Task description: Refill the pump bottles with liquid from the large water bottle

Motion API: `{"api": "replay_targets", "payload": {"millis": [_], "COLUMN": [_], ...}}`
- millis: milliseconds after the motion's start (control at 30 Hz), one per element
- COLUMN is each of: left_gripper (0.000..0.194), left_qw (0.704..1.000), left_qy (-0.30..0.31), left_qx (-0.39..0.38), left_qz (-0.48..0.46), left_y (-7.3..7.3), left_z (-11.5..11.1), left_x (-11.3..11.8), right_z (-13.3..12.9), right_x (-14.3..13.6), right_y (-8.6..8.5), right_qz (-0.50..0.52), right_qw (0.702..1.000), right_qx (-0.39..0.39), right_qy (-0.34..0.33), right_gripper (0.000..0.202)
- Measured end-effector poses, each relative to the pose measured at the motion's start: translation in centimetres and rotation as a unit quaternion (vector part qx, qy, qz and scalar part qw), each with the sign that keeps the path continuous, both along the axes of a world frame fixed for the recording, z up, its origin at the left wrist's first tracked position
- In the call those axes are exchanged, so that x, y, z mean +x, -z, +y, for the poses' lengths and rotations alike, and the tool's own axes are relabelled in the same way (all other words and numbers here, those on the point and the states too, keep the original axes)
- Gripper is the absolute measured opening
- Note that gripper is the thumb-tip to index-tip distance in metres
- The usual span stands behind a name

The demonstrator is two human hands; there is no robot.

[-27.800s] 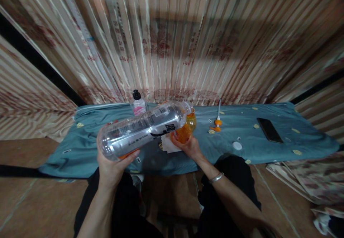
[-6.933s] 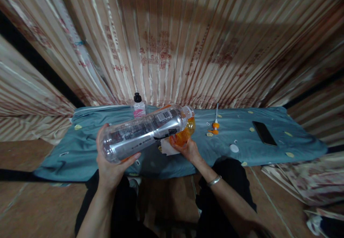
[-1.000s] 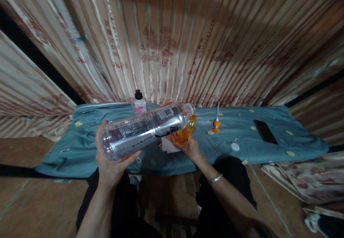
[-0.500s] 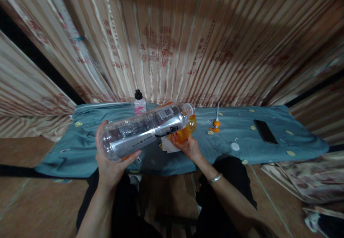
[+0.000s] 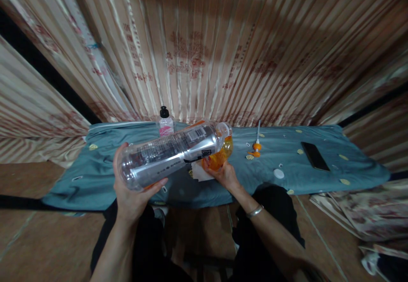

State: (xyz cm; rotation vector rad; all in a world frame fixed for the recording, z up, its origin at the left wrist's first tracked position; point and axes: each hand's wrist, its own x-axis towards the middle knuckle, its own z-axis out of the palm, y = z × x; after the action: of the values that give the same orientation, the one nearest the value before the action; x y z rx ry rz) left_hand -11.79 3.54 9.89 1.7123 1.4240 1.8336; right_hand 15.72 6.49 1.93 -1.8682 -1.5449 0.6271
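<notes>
My left hand (image 5: pixel 132 197) is wrapped round the base of a large clear plastic bottle (image 5: pixel 165 156) with a silver label. The bottle lies tilted, its uncapped neck pointing right and slightly up in view, over the top of an orange-yellow see-through bottle (image 5: pixel 219 155). My right hand (image 5: pixel 225 174) grips that orange bottle from below. Whether the two mouths touch, I cannot tell. Under the bottles a white piece of paper (image 5: pixel 200 172) lies partly hidden. An orange pump head with a white tube (image 5: pixel 256 147) rests to the right, and a white round cap (image 5: pixel 279 173) lies nearer me.
A small clear bottle with a black cap (image 5: pixel 166 125) stands behind the large bottle. A dark phone (image 5: pixel 315 156) lies at the right of the teal cloth-covered surface (image 5: pixel 86 180). A pleated curtain (image 5: pixel 210 52) hangs along the back.
</notes>
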Motion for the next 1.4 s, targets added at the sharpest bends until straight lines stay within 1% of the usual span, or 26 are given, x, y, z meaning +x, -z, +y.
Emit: {"api": "replay_targets", "payload": {"millis": [167, 300, 500, 633, 833, 1067, 1300, 1400], "left_gripper": [0.112, 0.113, 0.113, 0.112, 0.113, 0.113, 0.111, 0.113], "left_qw": [1.0, 1.0, 1.0, 1.0, 1.0, 1.0, 1.0, 1.0], "left_qy": [0.0, -0.002, -0.003, 0.001, 0.0, -0.007, -0.005, -0.002], "left_qx": [0.007, 0.005, 0.006, 0.013, 0.012, -0.005, -0.01, -0.016], "left_qz": [0.007, 0.008, 0.007, 0.007, 0.013, -0.008, -0.015, -0.014], "left_y": [-0.1, -0.1, 0.0, -0.1, -0.1, -0.3, -0.5, -0.4], "left_z": [0.0, -0.1, 0.0, 0.0, -0.1, -0.1, -0.3, -0.3], "left_x": [0.0, 0.0, 0.0, 0.1, 0.1, 0.2, 0.3, 0.3], "right_z": [-0.1, 0.1, 0.3, 0.2, 0.2, 0.0, 0.1, 0.2], "right_x": [0.0, 0.0, 0.3, 0.3, 0.3, -0.1, 0.4, 0.4], "right_y": [-0.1, 0.3, 1.1, 0.9, 0.6, -0.2, 0.7, 0.8], "right_qz": [0.012, 0.018, 0.004, 0.01, 0.002, 0.019, 0.022, 0.011], "right_qw": [1.0, 1.0, 1.0, 1.0, 1.0, 1.0, 1.0, 1.0], "right_qx": [0.011, 0.021, 0.014, 0.012, 0.001, 0.01, 0.006, 0.012], "right_qy": [-0.003, -0.002, 0.007, -0.01, 0.002, -0.003, -0.006, -0.002], "right_gripper": [0.045, 0.044, 0.05, 0.048, 0.051, 0.046, 0.046, 0.046]}}
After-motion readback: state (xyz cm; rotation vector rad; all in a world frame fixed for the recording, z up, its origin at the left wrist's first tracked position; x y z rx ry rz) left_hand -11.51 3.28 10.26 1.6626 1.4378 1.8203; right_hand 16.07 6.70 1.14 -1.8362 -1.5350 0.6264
